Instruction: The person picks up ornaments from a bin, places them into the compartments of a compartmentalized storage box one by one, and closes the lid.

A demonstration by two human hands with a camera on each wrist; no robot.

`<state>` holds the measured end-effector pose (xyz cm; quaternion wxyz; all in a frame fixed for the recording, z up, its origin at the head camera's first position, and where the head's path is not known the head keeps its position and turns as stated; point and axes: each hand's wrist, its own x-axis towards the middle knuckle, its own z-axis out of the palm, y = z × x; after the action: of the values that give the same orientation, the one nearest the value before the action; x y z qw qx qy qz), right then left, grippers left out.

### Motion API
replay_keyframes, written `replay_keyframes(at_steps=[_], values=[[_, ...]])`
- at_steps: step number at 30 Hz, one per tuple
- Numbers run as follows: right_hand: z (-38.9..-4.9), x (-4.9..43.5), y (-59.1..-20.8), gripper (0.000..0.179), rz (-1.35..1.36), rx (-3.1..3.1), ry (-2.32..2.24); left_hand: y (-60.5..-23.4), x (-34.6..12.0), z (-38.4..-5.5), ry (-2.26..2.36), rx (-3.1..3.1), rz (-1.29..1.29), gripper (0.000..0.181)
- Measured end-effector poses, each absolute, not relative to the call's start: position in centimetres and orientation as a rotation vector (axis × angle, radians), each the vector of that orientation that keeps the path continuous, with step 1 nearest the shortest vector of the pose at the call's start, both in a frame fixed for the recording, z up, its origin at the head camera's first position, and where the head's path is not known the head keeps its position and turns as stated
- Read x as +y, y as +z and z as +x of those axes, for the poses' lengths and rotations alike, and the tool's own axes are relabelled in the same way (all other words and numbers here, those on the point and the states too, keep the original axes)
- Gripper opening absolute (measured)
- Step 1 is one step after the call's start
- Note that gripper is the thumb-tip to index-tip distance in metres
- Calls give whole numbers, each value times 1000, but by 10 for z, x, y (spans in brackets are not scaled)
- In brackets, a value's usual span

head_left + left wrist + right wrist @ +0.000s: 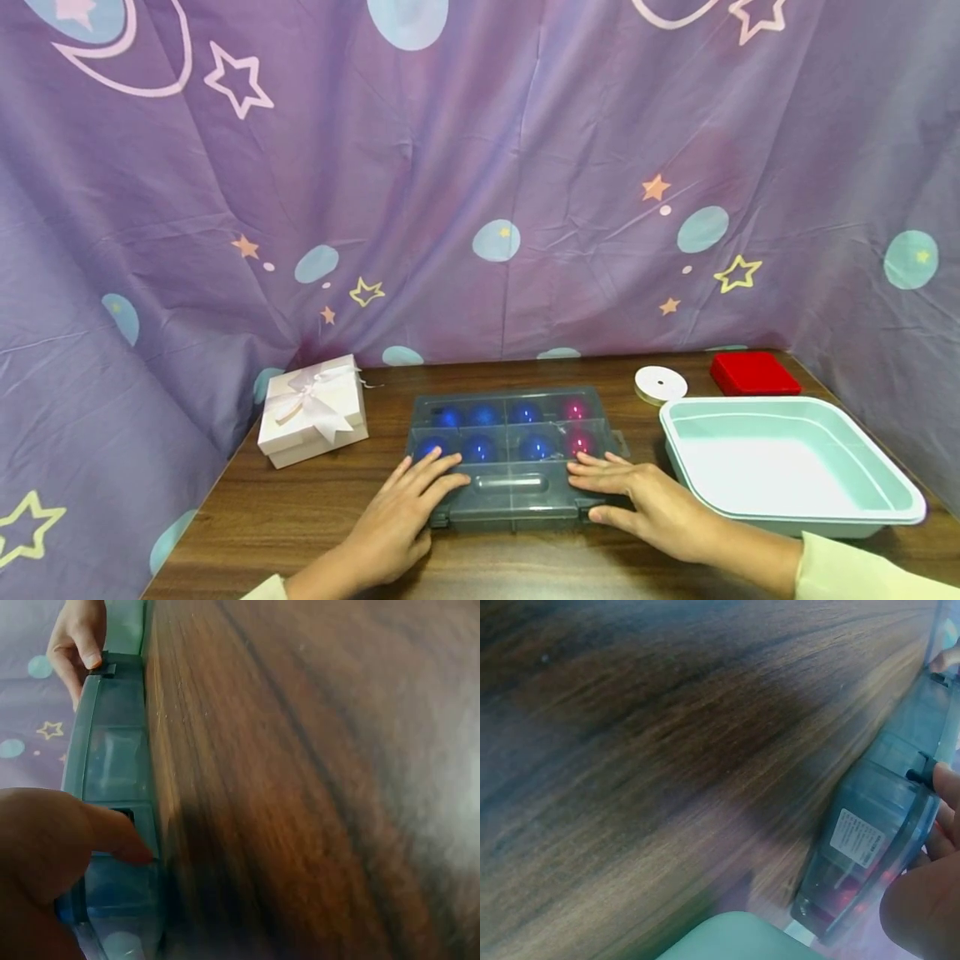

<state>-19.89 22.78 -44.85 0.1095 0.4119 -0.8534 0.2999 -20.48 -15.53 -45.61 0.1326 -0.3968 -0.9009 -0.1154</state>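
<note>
A closed case (pixel 536 502) with a see-through smoky lid lies flat on the table, its latched front edge facing me. Several shiny blue balls (pixel 480 448) and two magenta balls (pixel 579 442) show in its compartments. My left hand (pixel 393 525) rests spread fingers on the lid's front left part; its thumb touches the front wall beside the left latch, as the left wrist view shows. On the other side, my right hand (pixel 656 504) lays extended fingers on the lid's right part, with the thumb against the right latch (pixel 921 771).
A white gift box (pixel 311 417) with a ribbon bow stands at the left. To the right sits a mint-green tray (pixel 795 527), near a white ribbon spool (pixel 660 385) and a red box (pixel 753 373). A purple patterned curtain (pixel 450 167) encloses the wooden table (pixel 300 508).
</note>
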Motion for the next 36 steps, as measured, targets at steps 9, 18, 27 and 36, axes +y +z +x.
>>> replay_keyframes(at_steps=[9,18,27,36], values=[[-198,228,-449,42,1192,-2509,896,-456,-156,-204,-309,-2600,-1159,88],[-198,228,-450,42,1195,-2502,888,-452,-146,-204,123,-2608,-1112,85],[-198,229,-451,42,1209,-2483,862,-448,-129,-196,467,-2571,-1105,88],[-198,229,-452,41,1213,-2478,864,-453,-122,-192,565,-2547,-1092,97]])
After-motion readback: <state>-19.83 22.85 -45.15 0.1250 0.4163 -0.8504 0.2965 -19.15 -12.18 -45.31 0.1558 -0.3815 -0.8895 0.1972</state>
